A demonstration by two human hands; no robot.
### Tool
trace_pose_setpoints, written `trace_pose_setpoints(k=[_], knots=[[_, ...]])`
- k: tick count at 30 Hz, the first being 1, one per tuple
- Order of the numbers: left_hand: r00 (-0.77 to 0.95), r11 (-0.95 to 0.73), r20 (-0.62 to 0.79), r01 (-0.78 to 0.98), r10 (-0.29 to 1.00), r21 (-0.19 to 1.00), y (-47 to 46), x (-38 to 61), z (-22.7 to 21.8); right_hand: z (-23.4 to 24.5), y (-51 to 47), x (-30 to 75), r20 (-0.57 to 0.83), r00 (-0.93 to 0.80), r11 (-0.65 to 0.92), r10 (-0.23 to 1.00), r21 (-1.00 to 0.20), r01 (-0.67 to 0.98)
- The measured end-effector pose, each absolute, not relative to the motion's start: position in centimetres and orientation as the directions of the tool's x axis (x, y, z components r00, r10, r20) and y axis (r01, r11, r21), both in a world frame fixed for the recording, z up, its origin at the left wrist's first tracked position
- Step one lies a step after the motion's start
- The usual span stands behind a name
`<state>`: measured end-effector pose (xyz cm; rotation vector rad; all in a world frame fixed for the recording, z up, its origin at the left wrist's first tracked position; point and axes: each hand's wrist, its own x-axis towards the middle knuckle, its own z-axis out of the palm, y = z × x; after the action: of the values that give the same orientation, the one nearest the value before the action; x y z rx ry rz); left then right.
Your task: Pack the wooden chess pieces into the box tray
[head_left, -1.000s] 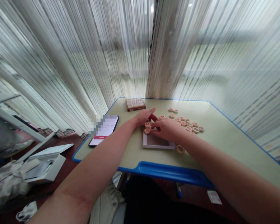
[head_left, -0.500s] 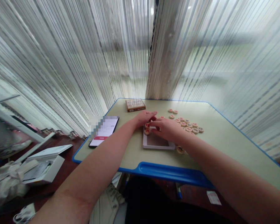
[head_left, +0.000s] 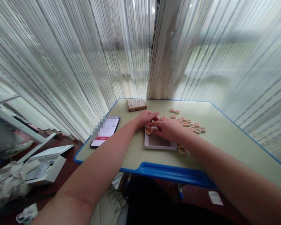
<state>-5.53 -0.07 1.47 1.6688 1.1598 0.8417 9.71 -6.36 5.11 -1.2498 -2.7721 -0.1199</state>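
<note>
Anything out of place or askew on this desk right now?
One wooden disc lies alone by the white tray's near right corner, apart from the cluster of discs behind the right hand. Nothing looks spilled or damaged.

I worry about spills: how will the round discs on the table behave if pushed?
Lying flat, the discs will probably slide, not roll. They look small and wooden, so likely light and rigid. The smooth table may let them skid.
</note>
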Motion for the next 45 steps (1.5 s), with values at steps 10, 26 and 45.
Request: trace_pose_setpoints(k=[10,26,45], knots=[[0.336,-0.162,0.044,0.332,0.941,0.929,-0.2,-5.6,1.6,5.1,-6.3,9.6,0.108,-0.667,0.666,0.737,0.053,0.744],[0.337,-0.168,0.056,0.314,0.94,0.934,-0.1,-5.6,1.5,4.9,-5.7,9.9,0.179,-0.632,0.631,0.754,0.071,0.773],[0.322,-0.152,0.025,0.376,0.946,0.914,-0.1,-5.4,1.5,4.7,-4.1,11.5,0.074,-0.423,0.426,0.903,-0.031,0.904]])
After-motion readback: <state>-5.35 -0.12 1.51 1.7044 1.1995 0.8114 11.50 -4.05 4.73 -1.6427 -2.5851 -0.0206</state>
